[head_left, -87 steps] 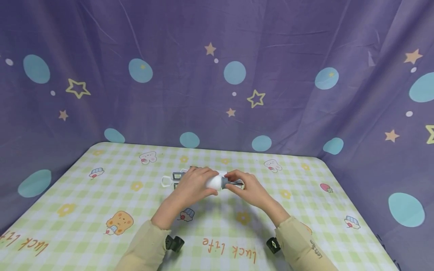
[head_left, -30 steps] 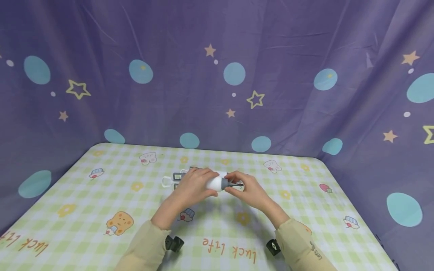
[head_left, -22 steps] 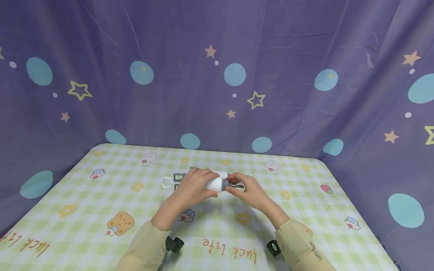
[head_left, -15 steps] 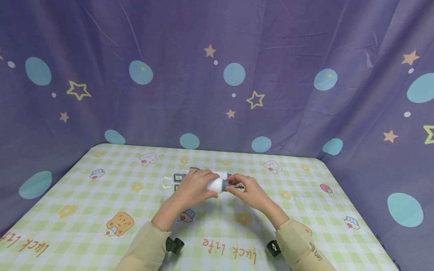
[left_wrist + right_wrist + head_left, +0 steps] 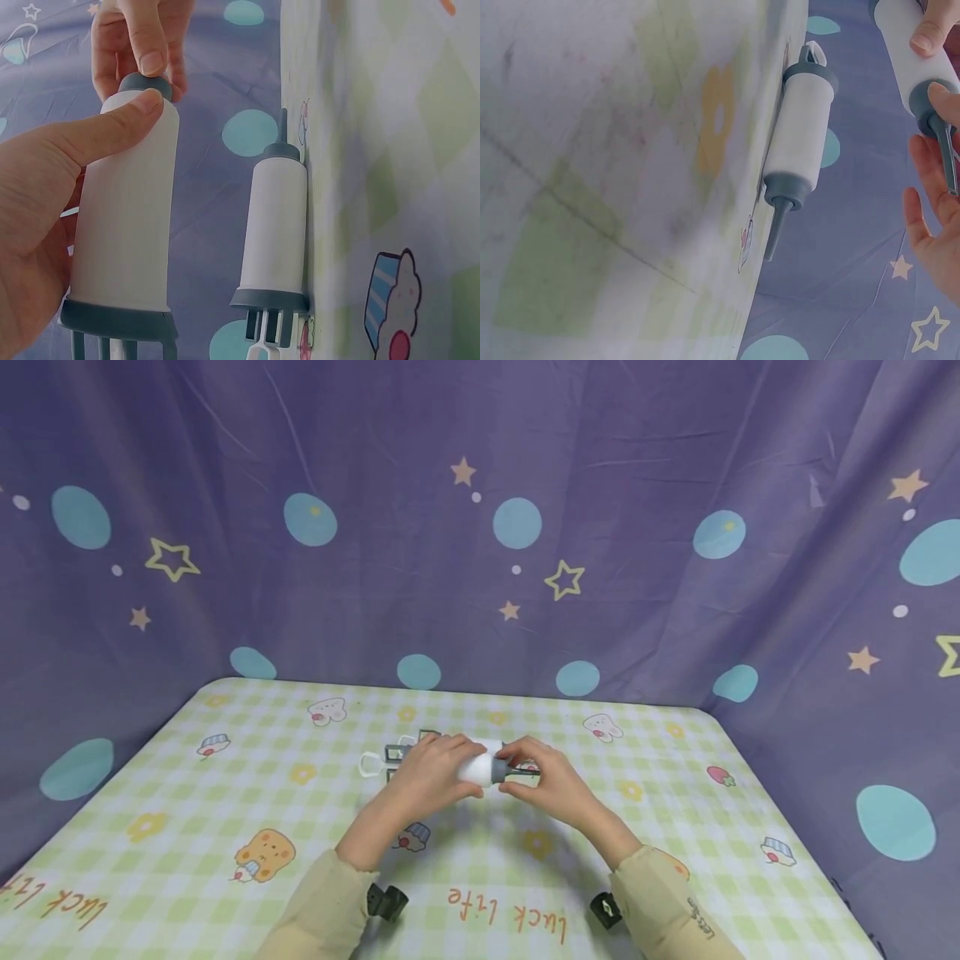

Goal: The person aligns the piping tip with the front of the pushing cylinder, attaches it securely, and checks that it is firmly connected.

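Observation:
A large white plastic syringe point(image 5: 475, 771) with a grey collar and slim grey nozzle point(image 5: 945, 150) lies sideways between the hands, nozzle to the right. My left hand point(image 5: 429, 770) wraps its barrel, the thumb along the side, as the left wrist view shows. My right hand point(image 5: 553, 777) pinches the grey collar at the nozzle end with thumb and fingertips; the nozzle points into its palm. A second, similar syringe point(image 5: 275, 221) lies on the table just beyond, apart from the held one. In the head view the left hand hides much of both barrels.
The table point(image 5: 285, 910) wears a green checked cloth with printed cartoons and lettering. A purple curtain point(image 5: 420, 593) with stars and dots stands behind and at both sides. White plunger loops point(image 5: 370, 764) and grey frames stick out left of the left hand.
The right hand's fingers have shifted slightly around the grey collar, and the nozzle's visible side has varied. The left hand's grip and the second syringe stay much the same.

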The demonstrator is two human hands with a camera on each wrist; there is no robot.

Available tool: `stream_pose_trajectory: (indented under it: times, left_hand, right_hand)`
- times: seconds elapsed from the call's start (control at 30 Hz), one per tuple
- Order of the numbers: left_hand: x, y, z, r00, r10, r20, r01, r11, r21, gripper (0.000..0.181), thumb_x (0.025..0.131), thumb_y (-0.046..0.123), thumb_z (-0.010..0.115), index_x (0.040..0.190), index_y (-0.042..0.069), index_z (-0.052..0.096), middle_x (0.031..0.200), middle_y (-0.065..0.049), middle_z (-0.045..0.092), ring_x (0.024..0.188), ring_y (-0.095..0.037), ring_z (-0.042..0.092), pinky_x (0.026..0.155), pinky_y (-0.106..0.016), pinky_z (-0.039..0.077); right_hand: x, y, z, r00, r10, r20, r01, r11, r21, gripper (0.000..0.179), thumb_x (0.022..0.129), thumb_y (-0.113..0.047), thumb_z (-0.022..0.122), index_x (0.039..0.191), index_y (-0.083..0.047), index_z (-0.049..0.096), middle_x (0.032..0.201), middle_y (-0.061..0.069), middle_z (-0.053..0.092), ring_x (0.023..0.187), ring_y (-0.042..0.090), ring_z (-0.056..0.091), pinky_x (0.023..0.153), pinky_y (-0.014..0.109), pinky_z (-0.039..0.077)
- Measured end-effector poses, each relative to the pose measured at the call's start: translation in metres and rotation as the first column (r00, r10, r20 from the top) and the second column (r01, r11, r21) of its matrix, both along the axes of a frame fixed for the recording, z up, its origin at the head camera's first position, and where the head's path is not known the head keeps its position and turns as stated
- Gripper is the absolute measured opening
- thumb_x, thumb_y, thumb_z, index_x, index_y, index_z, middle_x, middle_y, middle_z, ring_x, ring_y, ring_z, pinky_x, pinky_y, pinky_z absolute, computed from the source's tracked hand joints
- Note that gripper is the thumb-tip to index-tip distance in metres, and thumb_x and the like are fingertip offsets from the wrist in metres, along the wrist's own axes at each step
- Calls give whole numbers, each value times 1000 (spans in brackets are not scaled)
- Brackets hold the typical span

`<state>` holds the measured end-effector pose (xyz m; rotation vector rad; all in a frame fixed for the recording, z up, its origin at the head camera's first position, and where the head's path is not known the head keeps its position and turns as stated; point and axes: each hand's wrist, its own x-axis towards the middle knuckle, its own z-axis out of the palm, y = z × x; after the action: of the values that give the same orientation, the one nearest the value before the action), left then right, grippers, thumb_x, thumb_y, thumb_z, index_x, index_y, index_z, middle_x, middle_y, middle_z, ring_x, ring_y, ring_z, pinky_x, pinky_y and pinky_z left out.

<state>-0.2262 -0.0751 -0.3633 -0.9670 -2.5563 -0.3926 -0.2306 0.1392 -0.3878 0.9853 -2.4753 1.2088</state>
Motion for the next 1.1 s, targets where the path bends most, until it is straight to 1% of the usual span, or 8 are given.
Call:
stream_pose_trajectory:
  times: [0.33, 0.53, 0.57, 0.6, 0.77, 0.8, 0.83, 1.1]
  left_hand:
    - [0, 0, 0, 1000, 6, 9, -6, 1000, -22, 53, 67, 40, 76, 112, 14, 63, 106, 0, 65, 93, -17, 61, 84, -35, 43]
    - [0, 0, 0, 1000, 3, 11, -3, 1000, -15, 54, 67, 40, 77, 112, 14, 62, 106, 0, 65, 94, -17, 61, 85, -37, 43]
    - [0, 0, 0, 1000, 3, 13, -2, 1000, -14, 54, 67, 39, 77, 112, 14, 62, 107, 0, 65, 94, -17, 61, 86, -38, 43]
    - [1, 0, 0, 1000, 0, 13, 0, 1000, -12, 53, 67, 38, 77, 112, 14, 62, 106, -1, 65, 94, -17, 61, 86, -38, 43]
    - [1, 1, 0, 1000, -1, 27, 2, 1000, -16, 53, 67, 38, 77, 111, 14, 63, 106, -1, 65, 95, -18, 60, 89, -41, 43]
    - [1, 1, 0, 1000, -2, 30, 2, 1000, -17, 53, 67, 37, 78, 111, 13, 63, 106, -1, 65, 95, -18, 60, 89, -41, 43]
    - [1, 1, 0, 999, 0, 33, 1, 1000, -18, 53, 67, 38, 77, 111, 13, 63, 106, -1, 65, 96, -19, 60, 90, -42, 43]
    - [0, -1, 0, 999, 5, 43, -5, 1000, -14, 52, 67, 36, 78, 111, 14, 63, 107, -2, 65, 96, -20, 61, 92, -44, 42]
  right_hand:
    - [2, 1, 3, 998, -11, 60, 9, 999, 34, 35, 81, -25, 68, 113, -15, 58, 108, -1, 63, 94, 14, 60, 83, 28, 50]
    - [2, 0, 3, 996, -22, 83, 19, 999, 35, 33, 84, -23, 65, 114, -11, 58, 106, 3, 65, 93, 19, 61, 83, 36, 50]
    - [5, -1, 7, 996, -25, 83, 22, 999, 38, 33, 84, -21, 65, 114, -9, 58, 106, 4, 65, 92, 20, 61, 82, 37, 50]
    - [8, -2, 10, 996, -27, 82, 24, 999, 43, 32, 84, -19, 65, 113, -7, 58, 105, 5, 65, 92, 20, 61, 82, 37, 50]
    - [6, -1, 6, 998, -25, 66, 21, 998, 56, 29, 86, -23, 62, 112, -11, 59, 102, 1, 66, 91, 16, 61, 82, 35, 49]
    - [3, 0, 2, 998, -24, 60, 21, 998, 59, 29, 86, -26, 62, 112, -14, 58, 102, -1, 66, 91, 14, 61, 82, 34, 49]
    - [0, 1, -3, 998, -25, 56, 22, 998, 59, 29, 86, -29, 62, 112, -16, 58, 102, -3, 65, 91, 13, 60, 82, 33, 49]
    - [1, -1, -1, 1000, -22, 10, 22, 998, 57, 38, 79, -29, 71, 113, -18, 57, 109, -4, 62, 88, 10, 58, 80, 29, 50]
